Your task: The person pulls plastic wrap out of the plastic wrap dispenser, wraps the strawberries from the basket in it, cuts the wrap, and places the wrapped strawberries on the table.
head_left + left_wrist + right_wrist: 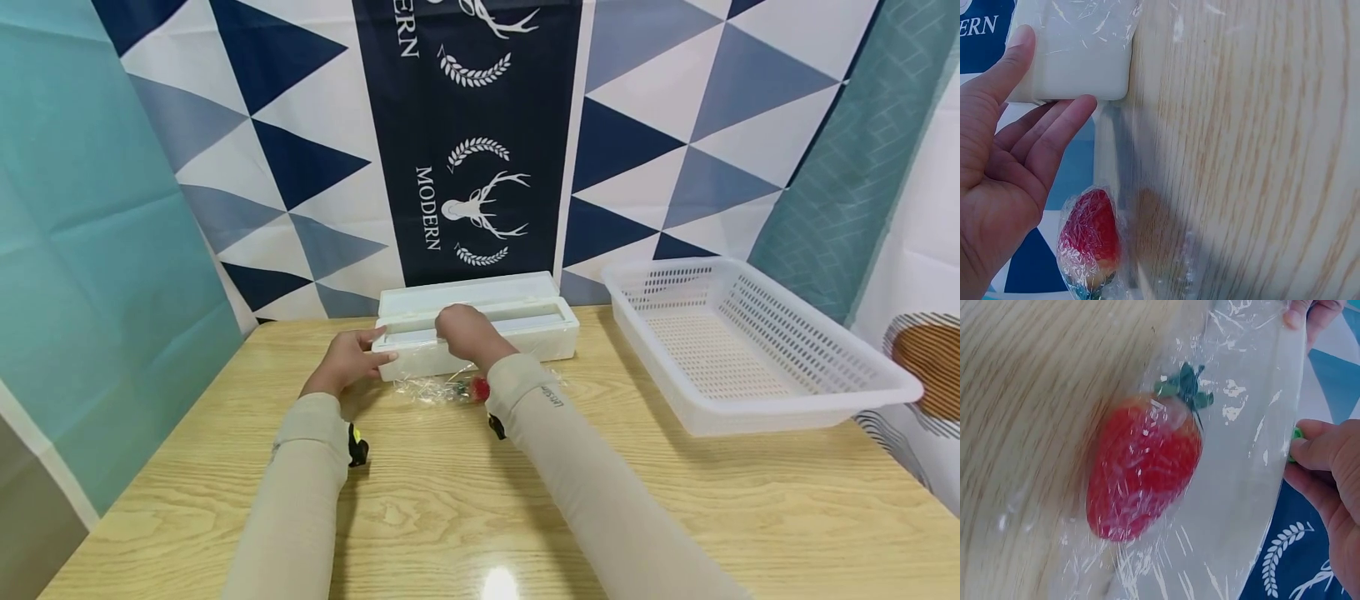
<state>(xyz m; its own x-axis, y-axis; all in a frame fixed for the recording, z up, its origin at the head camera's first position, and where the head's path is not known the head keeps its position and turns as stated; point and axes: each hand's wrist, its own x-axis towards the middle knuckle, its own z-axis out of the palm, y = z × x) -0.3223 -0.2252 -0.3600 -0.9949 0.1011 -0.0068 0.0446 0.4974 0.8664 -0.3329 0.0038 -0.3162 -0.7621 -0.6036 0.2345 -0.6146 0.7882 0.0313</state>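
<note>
A white cling film dispenser (502, 340) stands at the back of the table with its lid raised. At its left end my left hand (348, 360) grips the box, thumb and fingers on different faces. My right hand (467, 329) is at the box's upper edge; in the right wrist view its thumb and finger pinch a small green slider (1296, 442), mostly hidden by them. Clear cling film (427, 388) hangs down the front and spreads onto the table. A red strawberry (1144, 469) with green leaves lies in the film, in front of the box.
A white perforated plastic basket (720, 358) stands to the right on the wood-grain table (420, 517). Patterned cloth (480, 125) hangs close behind the dispenser. A teal cloth (97, 250) hangs along the left side.
</note>
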